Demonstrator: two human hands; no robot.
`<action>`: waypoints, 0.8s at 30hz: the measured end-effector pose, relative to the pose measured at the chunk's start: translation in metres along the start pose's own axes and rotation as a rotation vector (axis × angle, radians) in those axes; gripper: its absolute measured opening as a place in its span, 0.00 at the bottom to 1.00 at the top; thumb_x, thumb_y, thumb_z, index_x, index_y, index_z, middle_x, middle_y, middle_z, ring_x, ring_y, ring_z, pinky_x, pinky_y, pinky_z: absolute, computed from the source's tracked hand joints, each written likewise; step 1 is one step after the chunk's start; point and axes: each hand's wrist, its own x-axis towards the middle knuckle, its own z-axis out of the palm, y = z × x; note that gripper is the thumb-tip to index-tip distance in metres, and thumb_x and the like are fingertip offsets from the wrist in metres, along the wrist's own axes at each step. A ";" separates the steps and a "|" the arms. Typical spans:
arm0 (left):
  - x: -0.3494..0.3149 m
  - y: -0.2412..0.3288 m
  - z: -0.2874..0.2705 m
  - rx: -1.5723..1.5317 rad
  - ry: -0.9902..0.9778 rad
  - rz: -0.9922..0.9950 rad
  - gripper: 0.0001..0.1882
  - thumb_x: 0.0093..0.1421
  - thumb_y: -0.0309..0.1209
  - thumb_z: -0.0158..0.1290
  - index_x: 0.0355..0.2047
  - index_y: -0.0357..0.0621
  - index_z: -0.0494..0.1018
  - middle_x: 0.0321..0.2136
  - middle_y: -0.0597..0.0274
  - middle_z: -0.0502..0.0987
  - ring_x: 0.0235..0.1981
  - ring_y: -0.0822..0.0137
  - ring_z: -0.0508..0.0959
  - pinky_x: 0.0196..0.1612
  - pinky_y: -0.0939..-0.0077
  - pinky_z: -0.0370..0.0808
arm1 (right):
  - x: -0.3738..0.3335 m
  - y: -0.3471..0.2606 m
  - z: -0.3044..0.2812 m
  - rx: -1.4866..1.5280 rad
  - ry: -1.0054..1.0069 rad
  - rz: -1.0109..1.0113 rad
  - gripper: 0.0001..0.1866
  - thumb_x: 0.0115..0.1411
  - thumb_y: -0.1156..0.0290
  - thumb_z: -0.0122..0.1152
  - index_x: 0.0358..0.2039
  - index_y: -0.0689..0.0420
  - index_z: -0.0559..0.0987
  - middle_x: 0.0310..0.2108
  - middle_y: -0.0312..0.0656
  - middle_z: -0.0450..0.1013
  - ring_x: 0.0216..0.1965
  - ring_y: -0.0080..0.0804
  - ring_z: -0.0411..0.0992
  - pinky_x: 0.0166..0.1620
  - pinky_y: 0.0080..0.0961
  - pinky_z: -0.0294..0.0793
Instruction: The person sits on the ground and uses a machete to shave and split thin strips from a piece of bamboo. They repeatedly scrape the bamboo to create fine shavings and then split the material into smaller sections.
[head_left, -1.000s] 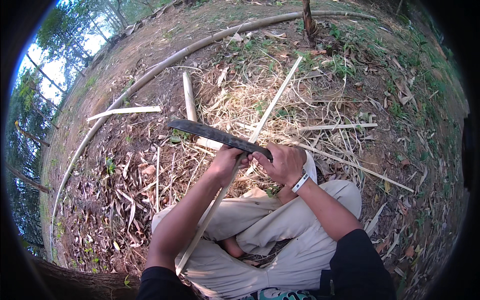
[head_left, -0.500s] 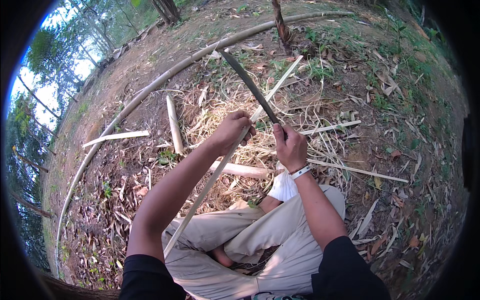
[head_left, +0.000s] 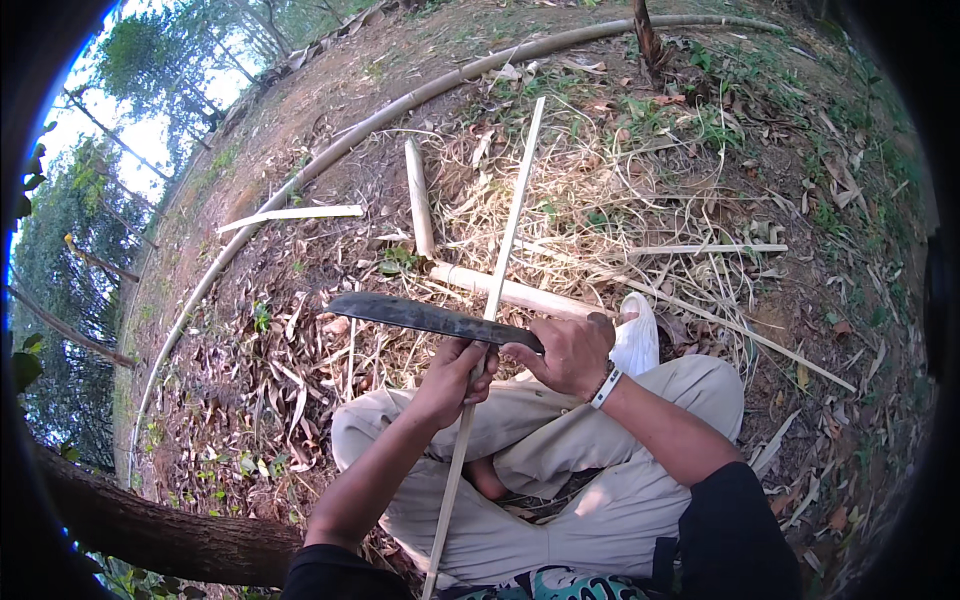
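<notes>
Machete dropped flat across bamboo strip, between hands.

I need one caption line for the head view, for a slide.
Seated person's left hand grips a bamboo strip while the right hand lays a machete across it.

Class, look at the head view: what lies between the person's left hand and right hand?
In the head view, the thin bamboo strip runs up between the left hand and right hand, with the machete blade crossing it.
</notes>
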 end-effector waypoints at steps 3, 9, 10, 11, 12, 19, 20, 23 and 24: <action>0.006 -0.014 -0.006 -0.015 0.046 0.006 0.07 0.71 0.33 0.44 0.39 0.43 0.66 0.23 0.68 0.67 0.15 0.81 0.61 0.13 0.87 0.54 | -0.003 0.012 0.009 -0.066 -0.039 -0.034 0.32 0.62 0.38 0.52 0.19 0.56 0.73 0.15 0.47 0.69 0.18 0.48 0.72 0.24 0.42 0.70; 0.001 -0.029 -0.012 0.063 0.046 0.004 0.10 0.72 0.37 0.42 0.34 0.47 0.65 0.16 0.79 0.57 0.12 0.85 0.54 0.13 0.87 0.51 | -0.005 0.027 0.021 -0.178 -0.076 -0.032 0.32 0.62 0.37 0.51 0.19 0.56 0.74 0.15 0.47 0.70 0.19 0.48 0.73 0.24 0.43 0.71; -0.004 -0.029 -0.015 0.093 0.030 0.000 0.11 0.73 0.38 0.41 0.34 0.47 0.65 0.16 0.80 0.57 0.12 0.86 0.53 0.13 0.87 0.50 | 0.000 0.027 0.015 -0.155 -0.114 0.056 0.32 0.63 0.37 0.49 0.21 0.55 0.75 0.15 0.47 0.71 0.19 0.49 0.74 0.24 0.44 0.71; -0.008 -0.028 -0.017 0.094 0.037 0.008 0.11 0.73 0.38 0.41 0.34 0.47 0.65 0.16 0.80 0.56 0.12 0.86 0.53 0.13 0.87 0.50 | 0.005 0.019 0.005 -0.112 -0.082 0.113 0.31 0.63 0.38 0.49 0.22 0.54 0.77 0.14 0.48 0.71 0.19 0.51 0.74 0.24 0.45 0.71; -0.011 -0.028 -0.018 0.094 0.044 0.016 0.11 0.73 0.38 0.41 0.34 0.47 0.65 0.16 0.80 0.56 0.12 0.86 0.53 0.13 0.87 0.50 | 0.006 0.020 0.006 -0.088 -0.111 0.127 0.31 0.63 0.38 0.48 0.22 0.54 0.77 0.14 0.48 0.71 0.19 0.51 0.74 0.24 0.45 0.71; -0.027 -0.015 -0.023 0.119 0.162 0.077 0.10 0.72 0.36 0.42 0.34 0.47 0.64 0.16 0.80 0.55 0.12 0.86 0.53 0.13 0.86 0.50 | -0.001 0.013 -0.003 -0.062 -0.192 -0.008 0.30 0.61 0.38 0.52 0.21 0.54 0.77 0.16 0.46 0.70 0.21 0.50 0.73 0.25 0.44 0.69; -0.030 -0.012 -0.022 0.120 0.157 0.084 0.10 0.72 0.36 0.42 0.34 0.47 0.64 0.16 0.80 0.55 0.12 0.86 0.53 0.13 0.86 0.50 | -0.002 0.017 -0.002 -0.094 -0.215 0.004 0.30 0.60 0.39 0.54 0.19 0.55 0.75 0.17 0.45 0.69 0.21 0.49 0.73 0.25 0.43 0.69; -0.039 -0.005 -0.016 0.099 0.174 0.075 0.10 0.73 0.36 0.42 0.34 0.47 0.64 0.16 0.80 0.55 0.13 0.86 0.53 0.14 0.87 0.50 | -0.004 0.008 0.002 -0.079 -0.105 -0.057 0.33 0.62 0.37 0.50 0.18 0.55 0.74 0.14 0.48 0.72 0.18 0.49 0.74 0.24 0.45 0.71; -0.042 -0.005 -0.017 0.085 0.171 0.076 0.10 0.73 0.36 0.42 0.34 0.47 0.64 0.16 0.79 0.55 0.13 0.86 0.53 0.14 0.87 0.50 | -0.008 0.001 0.003 -0.062 -0.133 -0.023 0.33 0.62 0.37 0.51 0.17 0.56 0.74 0.14 0.47 0.72 0.18 0.49 0.74 0.24 0.44 0.71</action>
